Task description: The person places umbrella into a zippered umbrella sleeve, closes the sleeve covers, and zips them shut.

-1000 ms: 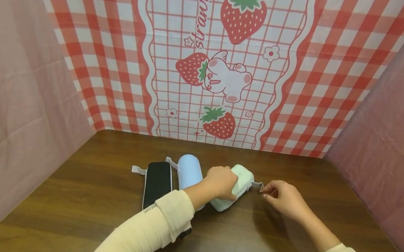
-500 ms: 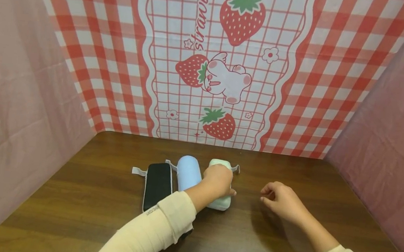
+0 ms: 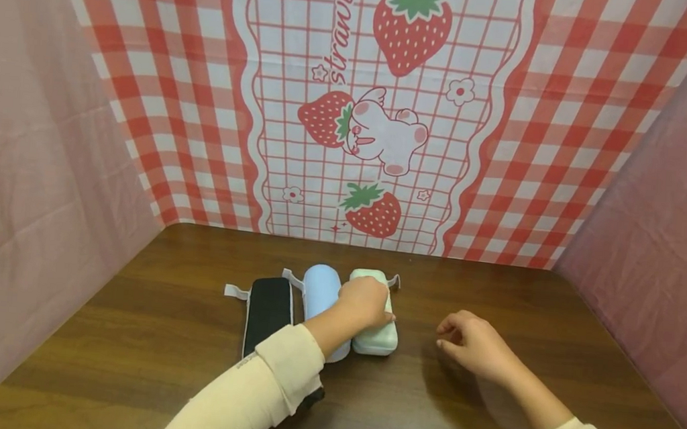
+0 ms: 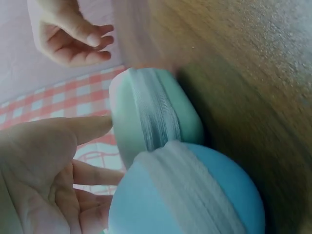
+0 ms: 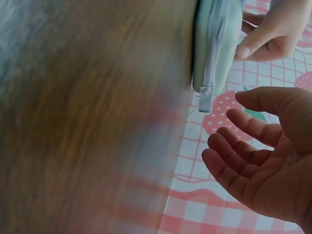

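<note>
A pale green zippered case (image 3: 377,342) lies beside a light blue rounded zippered case (image 3: 321,287) on the wooden table. My left hand (image 3: 363,303) is over the green case, its thumb tip right at the case's upper edge. In the left wrist view, that hand's thumb (image 4: 92,127) is straight, and its other fingertips are hidden behind the cases. My right hand (image 3: 478,346) hovers to the right of the green case, fingers loosely bent with nothing in them. A grey strap (image 5: 206,100) sticks out from the green case's far end.
A black zippered case (image 3: 269,313) with a grey strap (image 3: 236,291) lies to the left of the blue one, partly behind my left sleeve (image 3: 264,376). A red-checked strawberry cloth (image 3: 379,143) hangs behind the table (image 3: 147,320), with pink cloth (image 3: 647,198) at both sides.
My left hand has swung the green case from a slant to nearly straight and moved it left against the blue one. My right hand has let go of its strap and shifted slightly left.
</note>
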The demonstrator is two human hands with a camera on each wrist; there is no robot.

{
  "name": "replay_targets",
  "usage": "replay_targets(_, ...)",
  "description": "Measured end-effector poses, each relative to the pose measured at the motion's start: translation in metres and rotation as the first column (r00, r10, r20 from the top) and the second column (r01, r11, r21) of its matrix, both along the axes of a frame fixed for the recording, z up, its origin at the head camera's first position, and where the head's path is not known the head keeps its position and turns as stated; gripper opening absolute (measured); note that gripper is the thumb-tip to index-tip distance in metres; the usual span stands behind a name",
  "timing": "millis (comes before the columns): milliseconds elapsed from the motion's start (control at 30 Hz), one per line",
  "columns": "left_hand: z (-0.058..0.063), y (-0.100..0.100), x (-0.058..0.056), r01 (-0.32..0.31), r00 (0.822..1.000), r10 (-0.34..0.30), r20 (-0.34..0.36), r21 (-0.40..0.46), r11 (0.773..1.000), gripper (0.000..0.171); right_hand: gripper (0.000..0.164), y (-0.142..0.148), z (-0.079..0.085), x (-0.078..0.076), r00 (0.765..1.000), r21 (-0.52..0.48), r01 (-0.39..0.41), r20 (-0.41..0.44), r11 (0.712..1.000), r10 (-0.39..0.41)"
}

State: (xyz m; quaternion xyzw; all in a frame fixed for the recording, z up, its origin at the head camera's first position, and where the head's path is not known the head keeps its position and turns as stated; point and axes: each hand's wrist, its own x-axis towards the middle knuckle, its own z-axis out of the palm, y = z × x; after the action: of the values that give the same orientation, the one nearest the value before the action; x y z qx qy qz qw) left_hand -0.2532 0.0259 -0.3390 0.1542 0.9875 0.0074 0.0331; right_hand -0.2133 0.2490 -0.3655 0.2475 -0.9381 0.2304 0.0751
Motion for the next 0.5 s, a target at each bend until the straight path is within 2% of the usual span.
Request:
replay_targets(133,0.004,-0.015,0.004,0.024,0.999,-0.021,-0.028,0.106,0.994,0.034,0.013,0.002,0.002,0.003,0.999,-0.006,-0.021,-0.051,1.000,0.020)
replay_targets(300,0.009,-0.038,0.012,0.099,0.987,-0.067,-0.145,0.231,0.968,0.015,0.015,0.004,0.002,0.005,0.994,-0.040,-0.029,-0.106,0.999,0.025)
replay_targets(400,0.011,-0.052,0.018,0.167,0.969,-0.102,-0.223,0.294,0.941,0.014,0.017,0.003,0.001,0.006,0.990,-0.064,-0.040,-0.135,0.997,0.031)
replay_targets(500,0.013,-0.067,0.026,0.242,0.935,-0.131,-0.329,0.323,0.915,0.010,0.019,0.000,0.001,0.008,0.980,-0.075,-0.076,-0.190,0.994,0.061)
